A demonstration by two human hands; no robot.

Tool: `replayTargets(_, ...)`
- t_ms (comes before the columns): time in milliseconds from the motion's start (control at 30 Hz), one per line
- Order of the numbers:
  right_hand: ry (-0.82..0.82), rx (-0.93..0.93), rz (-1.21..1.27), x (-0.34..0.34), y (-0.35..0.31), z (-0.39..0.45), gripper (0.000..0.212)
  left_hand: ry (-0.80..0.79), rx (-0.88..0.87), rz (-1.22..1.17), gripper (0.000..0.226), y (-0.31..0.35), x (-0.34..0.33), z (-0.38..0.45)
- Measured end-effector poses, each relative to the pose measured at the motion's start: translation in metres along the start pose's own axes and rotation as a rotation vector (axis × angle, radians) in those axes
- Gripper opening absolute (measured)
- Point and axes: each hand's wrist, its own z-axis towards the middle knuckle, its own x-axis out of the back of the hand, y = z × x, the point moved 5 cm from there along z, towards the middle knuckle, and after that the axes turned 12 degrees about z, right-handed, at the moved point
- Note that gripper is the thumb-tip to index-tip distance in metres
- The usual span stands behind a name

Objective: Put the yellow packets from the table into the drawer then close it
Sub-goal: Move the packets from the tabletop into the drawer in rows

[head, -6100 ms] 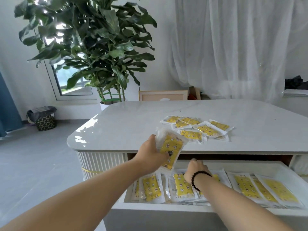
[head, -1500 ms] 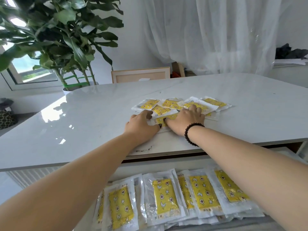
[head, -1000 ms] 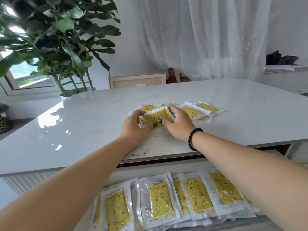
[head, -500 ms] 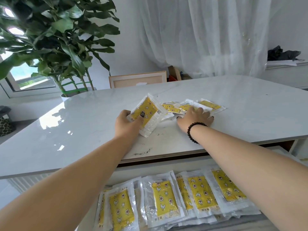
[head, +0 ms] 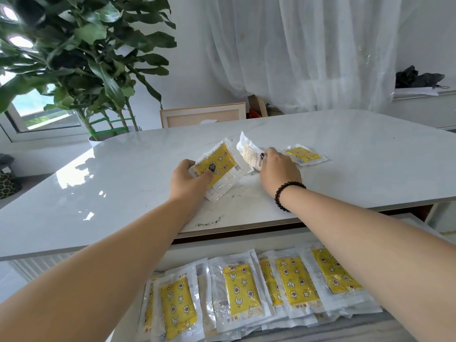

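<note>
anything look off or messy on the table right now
Dark specks and smudges mark the white tabletop near its front edge. The packet in the right hand shows its pale back, unlike the yellow-faced one in the left hand. Nothing looks spilled or torn.

Head camera (wide) looks down, close over table (head: 345, 154).

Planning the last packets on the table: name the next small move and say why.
Probably bring the right hand with its packet over to the stack in the left hand, then reach for the lone packet still flat on the table. The drawer is open below.
</note>
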Motion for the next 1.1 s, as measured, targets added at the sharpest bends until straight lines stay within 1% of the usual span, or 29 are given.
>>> replayTargets(67,0.014,0.005,0.088,0.002,0.000,-0.001,0.024,-0.003,-0.007,0.003,0.014,0.000,0.000,0.000)
replayTargets(100,-0.007,0.015,0.102,0.002,0.000,-0.002,0.027,-0.004,-0.007,0.003,0.014,0.001,0.000,0.000)
replayTargets(167,-0.074,0.024,0.077,-0.001,0.000,-0.002,0.030,-0.008,-0.004,-0.004,0.014,0.000,-0.001,0.000)
replayTargets(200,-0.084,0.016,0.076,-0.002,0.001,-0.001,0.027,-0.008,-0.004,-0.004,0.015,0.000,-0.001,0.000)
replayTargets(267,-0.045,-0.021,0.146,0.001,0.004,0.001,0.019,-0.001,0.003,-0.008,0.016,-0.001,-0.001,0.001)
replayTargets(333,0.050,-0.039,0.256,0.008,0.007,0.004,0.017,0.016,0.014,-0.029,0.018,-0.002,-0.001,0.002)
replayTargets(400,0.136,0.040,0.329,0.014,0.005,0.003,0.020,0.032,0.028,-0.043,0.021,-0.002,0.000,0.003)
replayTargets(433,0.133,0.111,0.349,0.014,0.001,0.002,0.022,0.037,0.035,-0.050,0.025,-0.002,0.000,0.003)
replayTargets(533,-0.024,0.364,0.363,0.002,-0.011,-0.005,0.031,0.046,0.014,0.003,0.040,-0.002,0.003,0.001)
replayTargets(567,-0.069,0.419,0.355,-0.003,-0.012,-0.007,0.031,0.047,0.003,0.021,0.043,-0.002,0.004,0.001)
replayTargets(633,-0.086,0.448,0.344,-0.008,-0.013,-0.007,0.030,0.054,-0.009,0.019,0.037,-0.002,0.004,0.002)
replayTargets(700,-0.070,0.411,0.347,-0.008,-0.011,-0.006,0.031,0.046,-0.004,0.009,0.031,-0.002,0.003,0.003)
replayTargets(800,-0.102,0.374,0.335,-0.009,-0.010,-0.006,0.031,0.045,0.004,-0.010,0.032,-0.002,0.002,0.003)
replayTargets(900,-0.096,0.402,0.328,-0.009,-0.012,-0.007,0.027,0.043,0.012,-0.015,0.032,-0.003,0.003,0.004)
replayTargets(967,-0.080,0.447,0.309,-0.008,-0.015,-0.007,0.021,0.021,-0.008,0.018,0.039,-0.002,0.002,0.004)
replayTargets(1033,-0.048,0.528,0.244,-0.007,-0.020,-0.010,0.011,-0.021,-0.044,0.051,0.052,0.000,-0.001,0.002)
replayTargets(1067,-0.008,0.571,0.198,-0.006,-0.022,-0.012,0.008,-0.044,-0.070,0.059,0.058,0.002,-0.002,0.001)
replayTargets(1100,0.043,0.604,0.161,-0.005,-0.023,-0.013,0.009,-0.066,-0.100,0.067,0.061,0.003,-0.004,0.000)
